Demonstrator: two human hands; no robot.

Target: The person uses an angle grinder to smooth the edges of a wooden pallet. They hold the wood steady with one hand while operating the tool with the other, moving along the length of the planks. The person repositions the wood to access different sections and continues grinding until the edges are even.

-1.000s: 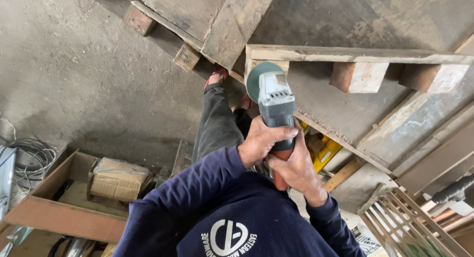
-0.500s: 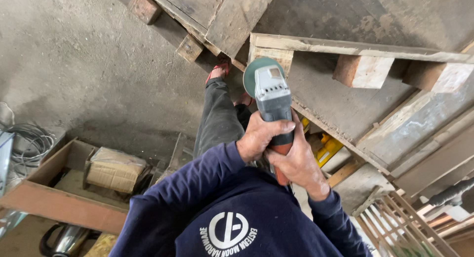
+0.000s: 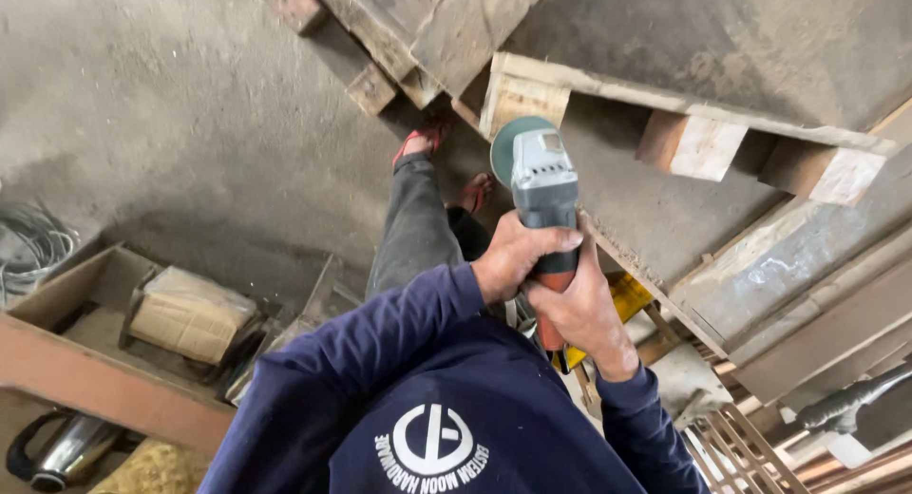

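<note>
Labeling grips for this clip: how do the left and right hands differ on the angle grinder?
The left hand wraps the grinder's grey body from the side, farther forward; the right hand holds the rear orange handle end, closer to the person. The left hand's fingers curl over the top of the angle grinder; the right hand shows mostly its back. Both are bare and closed on the tool.

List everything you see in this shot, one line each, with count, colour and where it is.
angle grinder: one, grey with green disc, centre, held in both hands
wooden pallet: one, pale wood, top right, by the disc
cardboard box: one, tan, lower left
wire coil: one, grey, left edge
kettle: one, silver and black, bottom left
yellow tool: one, right of hands
sandals: two, red, on the feet
left hand: gripping the grinder body
right hand: gripping the handle
</note>
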